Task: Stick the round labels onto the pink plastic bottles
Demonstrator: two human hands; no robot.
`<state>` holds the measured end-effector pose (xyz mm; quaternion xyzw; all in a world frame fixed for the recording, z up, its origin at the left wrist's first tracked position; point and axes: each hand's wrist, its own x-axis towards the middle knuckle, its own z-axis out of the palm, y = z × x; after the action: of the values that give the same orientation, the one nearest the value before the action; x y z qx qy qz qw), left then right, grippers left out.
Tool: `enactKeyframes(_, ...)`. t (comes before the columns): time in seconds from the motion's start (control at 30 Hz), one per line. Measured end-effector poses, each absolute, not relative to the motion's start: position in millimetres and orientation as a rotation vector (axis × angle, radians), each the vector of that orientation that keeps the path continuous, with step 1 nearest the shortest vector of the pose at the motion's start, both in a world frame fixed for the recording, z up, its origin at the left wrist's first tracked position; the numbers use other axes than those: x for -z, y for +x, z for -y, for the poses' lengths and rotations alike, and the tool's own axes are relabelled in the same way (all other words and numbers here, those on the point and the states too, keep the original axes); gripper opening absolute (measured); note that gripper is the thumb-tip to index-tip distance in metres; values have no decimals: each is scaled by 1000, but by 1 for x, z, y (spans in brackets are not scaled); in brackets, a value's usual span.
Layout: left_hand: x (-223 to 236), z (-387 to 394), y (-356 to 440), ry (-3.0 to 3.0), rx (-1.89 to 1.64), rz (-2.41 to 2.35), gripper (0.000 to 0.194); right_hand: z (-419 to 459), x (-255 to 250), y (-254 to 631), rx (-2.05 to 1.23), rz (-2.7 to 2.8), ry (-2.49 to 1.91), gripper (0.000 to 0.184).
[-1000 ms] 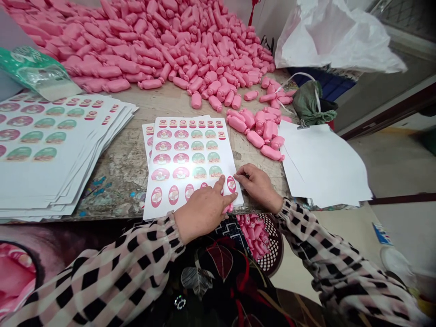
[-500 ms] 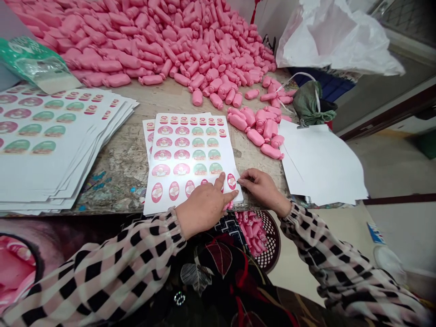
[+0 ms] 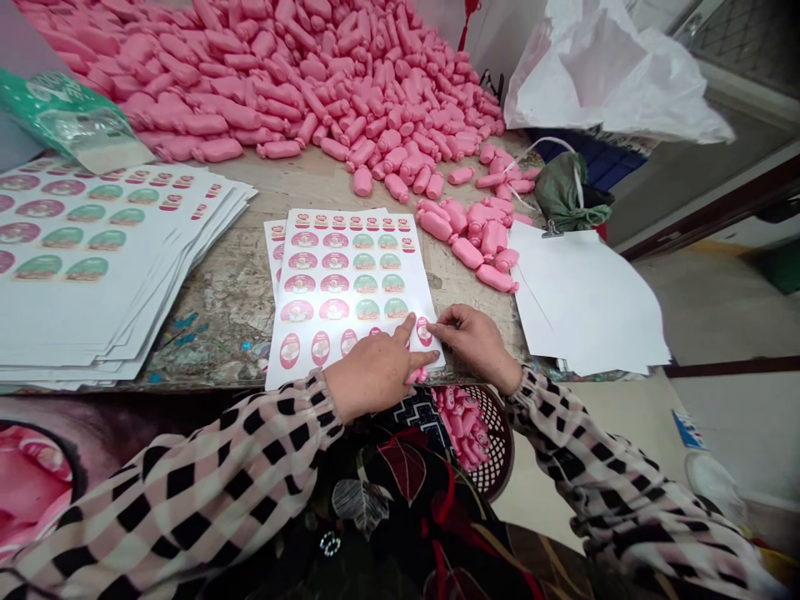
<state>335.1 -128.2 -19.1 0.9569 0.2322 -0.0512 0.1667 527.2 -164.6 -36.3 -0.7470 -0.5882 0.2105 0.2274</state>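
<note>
The person's left hand (image 3: 373,367) lies across a white paper sheet of printed stickers (image 3: 412,271), its forefinger and thumb spread wide apart on either side of the lower right corner. A bit of smooth pink plastic bottle (image 3: 417,376) peeks out beneath that hand; I cannot tell from here how firmly, or whether, the hidden fingers hold it.

The right hand (image 3: 476,340) comes in from the other side, thumb and forefinger brought narrowly together at the right edge of an oval red-and-white label (image 3: 423,331) — the last one in the bottom row. Whether they have caught its edge, I can't make out. The label sits within the sheet, just beside the left hand's spread fingers.

The sheet rests near the front edge of a worn, paint-flecked wooden table (image 3: 218,312). Off to the left is a thick stack of similar printed sheets (image 3: 87,325), and to the right a sheaf of blank white paper (image 3: 593,304) under a black metal clip (image 3: 552,231). A great heap of pink bottles (image 3: 250,92) covers the back — with a smaller cluster (image 3: 486,237) nearer the right hand. Below the table edge, a dark maroon lattice basket (image 3: 507,471) holds more.
</note>
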Motion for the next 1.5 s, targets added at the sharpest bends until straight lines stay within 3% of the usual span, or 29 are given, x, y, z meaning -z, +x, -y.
enactKeyframes(0.43,16,127,336,2661,128,-644,55,172,29,515,-285,1676,-2058,18)
enactKeyframes(0.83,15,128,329,2558,7,-645,52,176,16,520,-487,1232,-1840,25)
enactKeyframes(1.03,2,127,321,1587,-532,-771,47,185,1,505,-676,1029,-1579,25)
enactKeyframes(1.2,-4,132,327,553,-645,-663,56,193,-14,467,-767,1131,-1525,22)
enactKeyframes(1.5,-1,134,327,390,-653,-626,58,193,-16,446,-760,1178,-1537,17)
